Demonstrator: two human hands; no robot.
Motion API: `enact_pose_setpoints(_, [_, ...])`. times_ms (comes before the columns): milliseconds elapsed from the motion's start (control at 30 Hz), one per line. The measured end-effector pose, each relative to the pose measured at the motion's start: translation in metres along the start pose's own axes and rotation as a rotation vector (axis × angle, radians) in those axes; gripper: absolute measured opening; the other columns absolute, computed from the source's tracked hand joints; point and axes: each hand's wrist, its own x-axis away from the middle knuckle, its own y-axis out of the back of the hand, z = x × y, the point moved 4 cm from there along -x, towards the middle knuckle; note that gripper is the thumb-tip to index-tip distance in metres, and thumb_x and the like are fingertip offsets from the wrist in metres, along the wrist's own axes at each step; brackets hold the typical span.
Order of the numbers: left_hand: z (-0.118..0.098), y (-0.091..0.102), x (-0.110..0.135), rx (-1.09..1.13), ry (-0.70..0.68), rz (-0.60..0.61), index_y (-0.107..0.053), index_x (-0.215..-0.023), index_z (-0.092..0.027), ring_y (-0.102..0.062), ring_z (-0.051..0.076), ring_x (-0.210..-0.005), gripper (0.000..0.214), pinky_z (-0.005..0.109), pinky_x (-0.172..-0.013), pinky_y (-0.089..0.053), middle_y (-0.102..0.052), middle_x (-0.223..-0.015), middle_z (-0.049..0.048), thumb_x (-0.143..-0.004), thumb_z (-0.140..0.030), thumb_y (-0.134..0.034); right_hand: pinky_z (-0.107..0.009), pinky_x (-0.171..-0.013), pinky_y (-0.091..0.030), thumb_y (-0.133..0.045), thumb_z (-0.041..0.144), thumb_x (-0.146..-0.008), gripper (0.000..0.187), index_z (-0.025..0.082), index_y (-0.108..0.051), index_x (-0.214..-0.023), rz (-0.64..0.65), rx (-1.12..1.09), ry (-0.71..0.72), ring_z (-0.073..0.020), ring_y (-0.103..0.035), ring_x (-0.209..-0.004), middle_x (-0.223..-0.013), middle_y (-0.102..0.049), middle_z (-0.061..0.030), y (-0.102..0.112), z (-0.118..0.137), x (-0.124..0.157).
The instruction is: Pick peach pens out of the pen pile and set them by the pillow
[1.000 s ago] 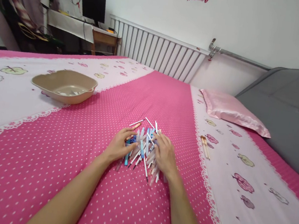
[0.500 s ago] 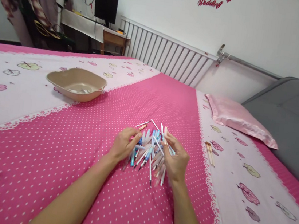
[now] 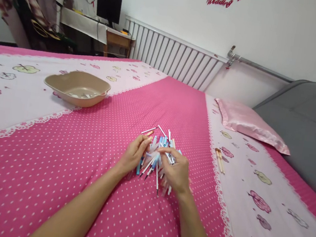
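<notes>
A heap of thin pens (image 3: pixel 156 149), mostly white and blue, lies on the pink dotted bedspread (image 3: pixel 83 155) in front of me. My left hand (image 3: pixel 134 155) rests on the heap's left side with curled fingers pinching among the pens. My right hand (image 3: pixel 176 168) is curled over the right side, fingers closed on several pens. What exactly each hand grips is partly hidden by the fingers.
A beige basin (image 3: pixel 77 86) holding a few pale items sits on the bedspread at the far left. Two tan sticks (image 3: pixel 219 159) lie to the right on the white border. A pink pillow (image 3: pixel 250 125) and grey headboard (image 3: pixel 305 126) are at right.
My right hand, lifted with fingers spread half a second ago, has come down and curled over the pens. My left hand stays on the heap. The view shifted slightly.
</notes>
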Motion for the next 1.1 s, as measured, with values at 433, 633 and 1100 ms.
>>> enact_pose_setpoints(433, [-0.005, 0.008, 0.004, -0.201, -0.037, -0.027, -0.053, -0.106, -0.018, -0.049, 0.012, -0.073, 0.031, 0.023, -0.067, -0.041, -0.053, -0.085, 0.0002, -0.09, -0.04, -0.037, -0.033, -0.081, -0.042, -0.044, 0.013, -0.082, 0.023, 0.018, -0.065, -0.09, 0.117, 0.565, -0.211, -0.0221, -0.057, -0.089, -0.091, -0.066, -0.0087, -0.005, -0.051, 0.004])
enact_pose_setpoints(633, [-0.002, 0.001, 0.007, -0.361, -0.136, 0.035, -0.054, -0.103, -0.018, -0.052, 0.014, -0.074, 0.029, 0.025, -0.068, -0.041, -0.056, -0.083, 0.0017, -0.091, -0.037, -0.035, -0.034, -0.074, -0.045, -0.048, 0.023, -0.083, 0.021, 0.018, -0.057, -0.101, -0.095, 0.108, -0.253, -0.0195, -0.059, -0.081, -0.088, -0.064, -0.0062, 0.009, -0.036, -0.001])
enact_pose_setpoints(1100, [-0.014, -0.015, 0.016, -0.65, -0.285, 0.251, -0.054, -0.106, -0.02, -0.059, 0.015, -0.078, 0.031, 0.025, -0.071, -0.043, -0.064, -0.09, 0.0043, -0.093, -0.035, -0.031, -0.03, -0.066, -0.052, -0.054, 0.023, -0.084, 0.067, 0.028, -0.018, -0.14, -0.374, -0.381, -0.093, -0.0137, -0.06, -0.067, -0.076, -0.058, 0.0018, 0.021, 0.015, 0.0])
